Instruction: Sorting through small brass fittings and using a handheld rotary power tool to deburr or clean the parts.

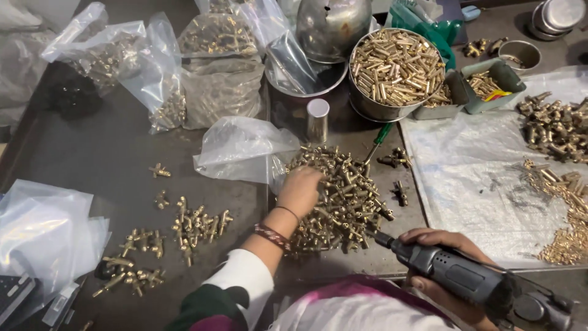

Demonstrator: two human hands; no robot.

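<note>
Head view: my left hand (300, 190) is dug into the pile of brass fittings (343, 196) mid-surface, fingers curled but I can't tell if they've pinched one, while my right hand (441, 263) is clamped on the grey rotary tool (459, 276). I'd say it's the pick-one-up step, so next needs a single fitting brought to the tool's tip. Fingertips are buried, and the tool's back end is cut off by the frame.

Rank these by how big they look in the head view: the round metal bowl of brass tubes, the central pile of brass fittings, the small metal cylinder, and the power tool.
1. Central pile of brass fittings
2. Round metal bowl of brass tubes; close to the pile in spread, so this order is unsure
3. Power tool; nearest the camera, so it may look enlarged
4. Small metal cylinder
</note>
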